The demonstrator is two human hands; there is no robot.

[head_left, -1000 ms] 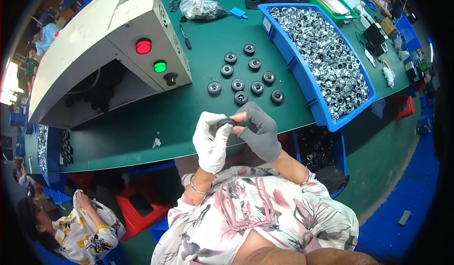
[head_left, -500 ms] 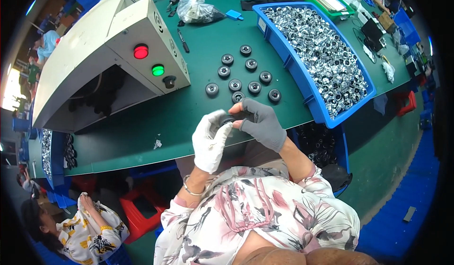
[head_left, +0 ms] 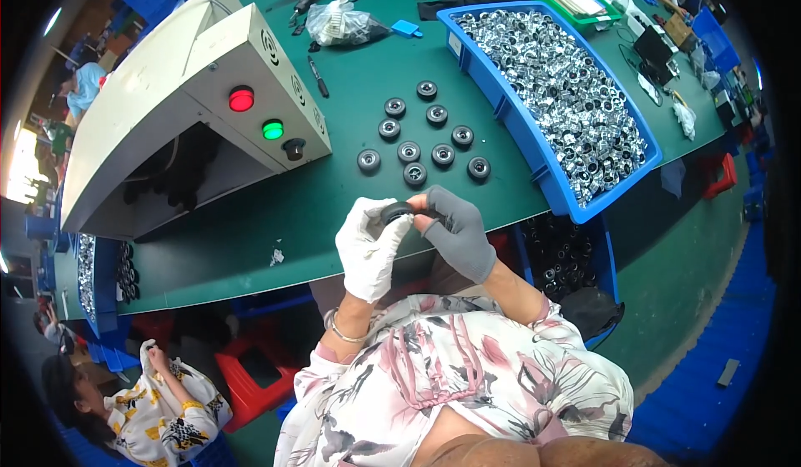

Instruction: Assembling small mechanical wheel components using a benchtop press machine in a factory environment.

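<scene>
My left hand (head_left: 367, 252), in a white glove, is closed around a small black toy-like wheel (head_left: 397, 211) just above the table's near edge. From the other side my right hand (head_left: 459, 232), in a grey glove with bare fingertips, pinches the same wheel between thumb and fingers. Part of the wheel is covered by both hands. Beyond them several black wheels with hubs (head_left: 409, 152) lie flat on the green table (head_left: 350, 208), spaced apart. A blue tray (head_left: 504, 110) to their right is heaped with shiny silver rings (head_left: 555, 92).
A beige machine (head_left: 196, 67) with red and green lights stands at left. A pen (head_left: 318, 77), a plastic bag (head_left: 342, 23) and a blue tag (head_left: 407, 28) lie farther back. Below the table at right sits a bin of black rings (head_left: 563, 254). Another person (head_left: 163, 400) sits lower left.
The fingers of my right hand have come together on the wheel, and more of its black side shows. The whole view has shifted slightly.
</scene>
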